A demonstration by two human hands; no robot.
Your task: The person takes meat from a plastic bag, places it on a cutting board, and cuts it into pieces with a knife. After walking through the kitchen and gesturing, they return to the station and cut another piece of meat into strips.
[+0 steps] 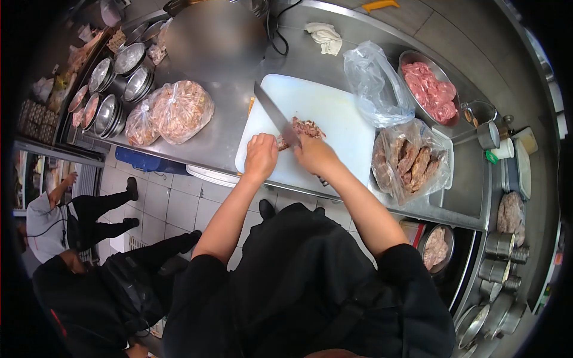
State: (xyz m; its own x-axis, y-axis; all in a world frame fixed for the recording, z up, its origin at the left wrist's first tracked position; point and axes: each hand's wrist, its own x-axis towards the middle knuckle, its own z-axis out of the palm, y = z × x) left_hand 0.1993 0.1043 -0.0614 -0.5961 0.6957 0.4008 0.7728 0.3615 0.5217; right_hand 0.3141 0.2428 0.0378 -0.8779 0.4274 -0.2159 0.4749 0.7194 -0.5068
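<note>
A white cutting board (346, 143) lies on the steel counter with brown cooked meat (308, 127) on it, partly cut into small pieces. My right hand (316, 156) is closed round the handle of a large knife (273, 110); its wide blade slants to the upper left across the meat. My left hand (261, 156) rests at the board's near left, fingers curled and pressed on the left end of the meat beside the blade. My fingers hide part of that end. To the right of the board, a clear plastic bag (412, 161) holds several larger brown meat pieces.
An open plastic bag (376, 83) and a bowl of raw pink meat (430, 89) stand at the back right. Filled, tied bags (182, 111) and stacked metal bowls (107, 113) are on the left. A white cloth (324, 39) lies behind the board. Two people are at the lower left.
</note>
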